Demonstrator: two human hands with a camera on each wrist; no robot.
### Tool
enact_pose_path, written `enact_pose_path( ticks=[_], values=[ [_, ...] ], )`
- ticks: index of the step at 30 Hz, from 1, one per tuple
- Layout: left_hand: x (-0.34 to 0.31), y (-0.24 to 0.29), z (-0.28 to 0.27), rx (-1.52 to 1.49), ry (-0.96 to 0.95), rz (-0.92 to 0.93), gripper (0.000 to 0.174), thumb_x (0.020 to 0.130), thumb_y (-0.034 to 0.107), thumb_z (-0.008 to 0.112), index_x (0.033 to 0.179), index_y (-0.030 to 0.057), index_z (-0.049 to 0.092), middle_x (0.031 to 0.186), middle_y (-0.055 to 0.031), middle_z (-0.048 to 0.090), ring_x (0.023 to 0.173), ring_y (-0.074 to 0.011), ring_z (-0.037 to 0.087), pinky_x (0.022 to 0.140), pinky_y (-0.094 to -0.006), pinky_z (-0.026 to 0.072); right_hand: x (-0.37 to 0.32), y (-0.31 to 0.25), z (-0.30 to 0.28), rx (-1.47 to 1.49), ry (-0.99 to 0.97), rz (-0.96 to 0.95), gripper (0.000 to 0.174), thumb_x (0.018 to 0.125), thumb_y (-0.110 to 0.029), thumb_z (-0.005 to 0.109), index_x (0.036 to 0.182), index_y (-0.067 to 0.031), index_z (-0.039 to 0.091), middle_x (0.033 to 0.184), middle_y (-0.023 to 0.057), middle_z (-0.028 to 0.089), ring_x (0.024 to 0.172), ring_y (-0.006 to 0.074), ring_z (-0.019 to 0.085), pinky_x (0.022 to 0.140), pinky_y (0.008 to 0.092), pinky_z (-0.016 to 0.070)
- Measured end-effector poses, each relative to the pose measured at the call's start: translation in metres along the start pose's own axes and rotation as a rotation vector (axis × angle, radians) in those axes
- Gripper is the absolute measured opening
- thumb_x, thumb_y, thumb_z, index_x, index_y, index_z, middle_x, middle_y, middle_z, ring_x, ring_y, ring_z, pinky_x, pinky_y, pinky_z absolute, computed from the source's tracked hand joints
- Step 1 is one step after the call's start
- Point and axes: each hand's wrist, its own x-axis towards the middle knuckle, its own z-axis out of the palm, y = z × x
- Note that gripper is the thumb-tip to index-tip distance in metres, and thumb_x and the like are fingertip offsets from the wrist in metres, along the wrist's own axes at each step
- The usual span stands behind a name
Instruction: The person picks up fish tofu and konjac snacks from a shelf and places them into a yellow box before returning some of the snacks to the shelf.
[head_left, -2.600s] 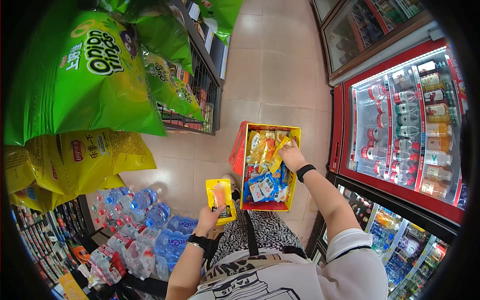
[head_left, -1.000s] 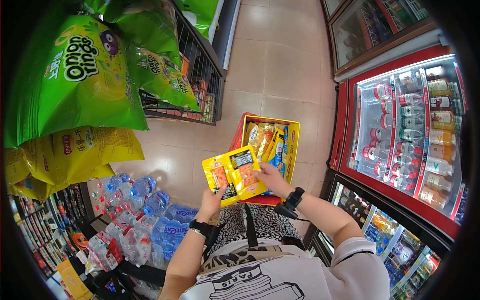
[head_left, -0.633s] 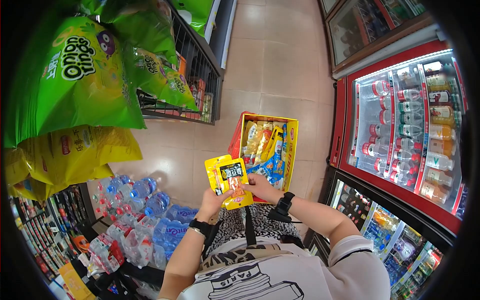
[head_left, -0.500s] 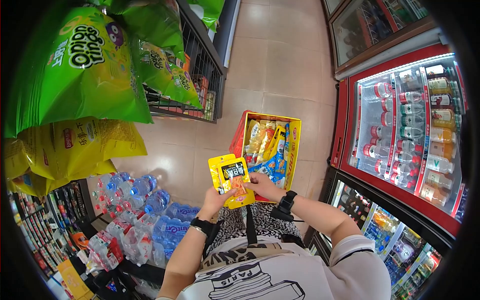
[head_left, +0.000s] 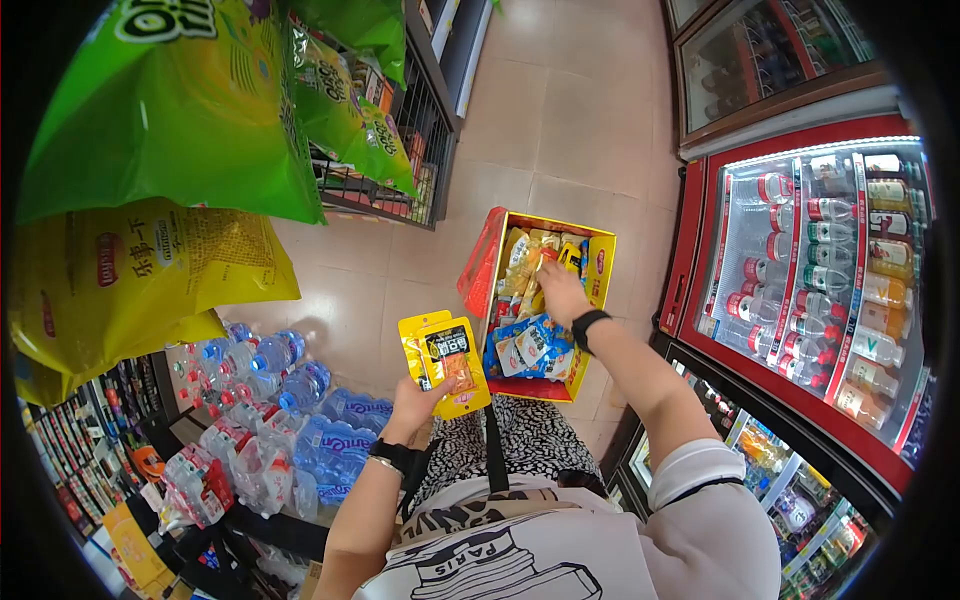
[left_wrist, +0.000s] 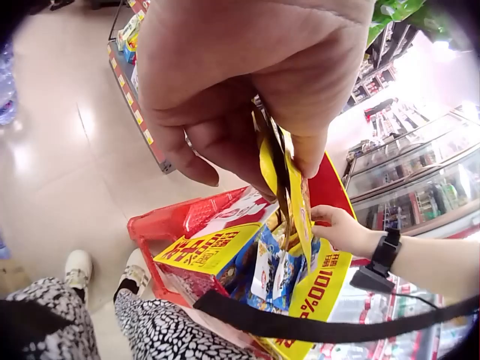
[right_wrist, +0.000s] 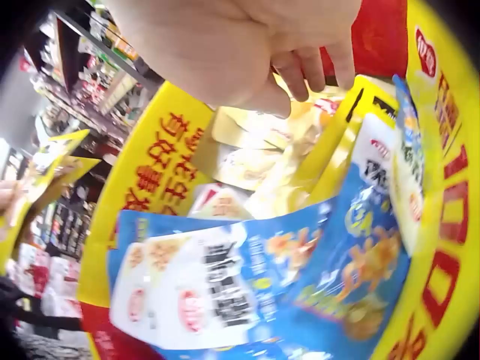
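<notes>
In the head view, my left hand (head_left: 412,408) holds yellow snack packets (head_left: 455,358) fanned over one another, thumb on the front one. From the left wrist view, they stand edge-on between thumb and fingers (left_wrist: 214,150). My right hand (head_left: 562,293) reaches into a yellow and red display box (head_left: 600,270). Its slightly bent fingers (right_wrist: 306,67) hang over pale packets (right_wrist: 259,169) toward the far end, with nothing visible between them. Beside these, a yellow packet (right_wrist: 330,150) stands on edge. Blue and white snack packets (right_wrist: 202,292) fill the near end.
A red basket (head_left: 480,270) sits under and beside the box. Large green chip bags (head_left: 190,120) and yellow bags (head_left: 150,260) hang at the left, above bottled water packs (head_left: 340,450). A red-framed drinks fridge (head_left: 690,250) stands at the right.
The right hand first brought a yellow packet from the box to the left hand, then let go and moved back into the box. The left hand now holds the packets alone.
</notes>
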Motion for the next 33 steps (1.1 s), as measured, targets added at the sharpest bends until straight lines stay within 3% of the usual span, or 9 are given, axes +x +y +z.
enact_pose_path(
  ticks=[4, 9, 15, 22, 25, 27, 28, 30, 33],
  values=[
    [-0.002, -0.021, -0.004, -0.013, 0.058, -0.009, 0.023, 0.076, 0.013, 0.069, 0.093, -0.0016, 0.063, 0.085, -0.0072, 0.066, 0.073, -0.0106, 0.062, 0.065, -0.0267, 0.0492, 0.022, 0.022, 0.002, -0.2, -0.148, -0.047, 0.024, 0.079, -0.011, 0.046, 0.099, -0.0067, 0.058, 0.108, 0.0087, 0.055, 0.108, 0.0241, 0.046, 0.091, 0.0456, 0.0362],
    [-0.005, -0.034, -0.006, -0.031, 0.059, -0.03, 0.027, 0.076, 0.013, 0.07, 0.097, -0.0021, 0.061, 0.087, -0.0074, 0.065, 0.076, -0.0111, 0.061, 0.067, -0.0273, 0.0496, 0.017, 0.025, -0.006, -0.512, -0.305, -0.12, 0.019, 0.077, -0.015, 0.05, 0.084, -0.0092, 0.066, 0.1, 0.0049, 0.056, 0.107, 0.022, 0.044, 0.095, 0.0502, 0.0287],
    [-0.006, -0.021, -0.003, -0.107, 0.041, -0.011, 0.026, 0.077, 0.014, 0.068, 0.096, -0.0017, 0.062, 0.087, -0.0072, 0.065, 0.075, -0.0106, 0.061, 0.067, -0.0273, 0.0495, -0.002, 0.039, -0.028, -0.46, -0.233, -0.163, 0.02, 0.077, -0.014, 0.049, 0.082, -0.013, 0.068, 0.093, 0.002, 0.058, 0.105, 0.0189, 0.047, 0.099, 0.0507, 0.0251],
    [0.0, -0.017, 0.0, -0.029, 0.025, -0.027, 0.026, 0.077, 0.014, 0.068, 0.097, -0.0015, 0.062, 0.087, -0.0074, 0.066, 0.076, -0.0109, 0.061, 0.066, -0.0273, 0.0497, -0.019, 0.051, -0.036, -0.092, -0.261, -0.082, 0.012, 0.076, -0.013, 0.052, 0.079, -0.0144, 0.063, 0.081, 0.0043, 0.062, 0.092, 0.021, 0.056, 0.1, 0.0496, 0.0248],
    [0.001, -0.017, 0.003, -0.053, 0.027, 0.018, 0.026, 0.077, 0.014, 0.068, 0.098, -0.0012, 0.062, 0.087, -0.0076, 0.066, 0.076, -0.0112, 0.061, 0.066, -0.0273, 0.0497, -0.027, 0.043, -0.044, 0.152, -0.071, -0.057, 0.005, 0.077, -0.012, 0.055, 0.08, -0.0084, 0.058, 0.08, 0.0075, 0.062, 0.084, 0.0273, 0.058, 0.091, 0.0462, 0.0367],
    [0.0, -0.015, 0.003, -0.051, 0.028, -0.007, 0.027, 0.077, 0.015, 0.068, 0.098, -0.0012, 0.062, 0.088, -0.0077, 0.066, 0.076, -0.0116, 0.062, 0.066, -0.0273, 0.0496, -0.029, 0.036, -0.047, 0.406, 0.059, 0.222, 0.007, 0.08, -0.01, 0.057, 0.084, -0.0031, 0.056, 0.078, 0.0085, 0.062, 0.073, 0.0257, 0.06, 0.072, 0.0375, 0.0456],
    [0.0, -0.014, 0.004, -0.049, 0.024, -0.003, 0.027, 0.077, 0.015, 0.068, 0.098, -0.0012, 0.062, 0.088, -0.0077, 0.066, 0.076, -0.0116, 0.062, 0.066, -0.0273, 0.0496, -0.03, 0.042, -0.038, 0.405, 0.065, 0.225, 0.007, 0.08, -0.01, 0.057, 0.084, -0.0031, 0.056, 0.078, 0.0085, 0.062, 0.073, 0.0257, 0.06, 0.072, 0.0375, 0.0456],
    [0.0, -0.008, 0.005, -0.05, 0.042, 0.029, 0.024, 0.075, 0.01, 0.07, 0.094, -0.0028, 0.062, 0.087, -0.0081, 0.066, 0.075, -0.0113, 0.062, 0.066, -0.0271, 0.0496, -0.029, 0.049, -0.019, 0.961, 0.16, 0.36, 0.01, 0.083, -0.008, 0.057, 0.087, 0.0013, 0.056, 0.073, 0.006, 0.06, 0.065, 0.0155, 0.056, 0.057, 0.0294, 0.0438],
    [-0.003, 0.005, 0.007, -0.097, 0.027, 0.032, 0.026, 0.075, 0.01, 0.07, 0.096, -0.0029, 0.061, 0.087, -0.0083, 0.066, 0.075, -0.0118, 0.062, 0.066, -0.0275, 0.0498, -0.039, 0.055, -0.011, 1.086, 0.151, 0.469, 0.013, 0.084, -0.008, 0.057, 0.09, 0.0038, 0.056, 0.07, 0.0019, 0.057, 0.064, 0.0067, 0.05, 0.057, 0.0242, 0.042]
  ],
)
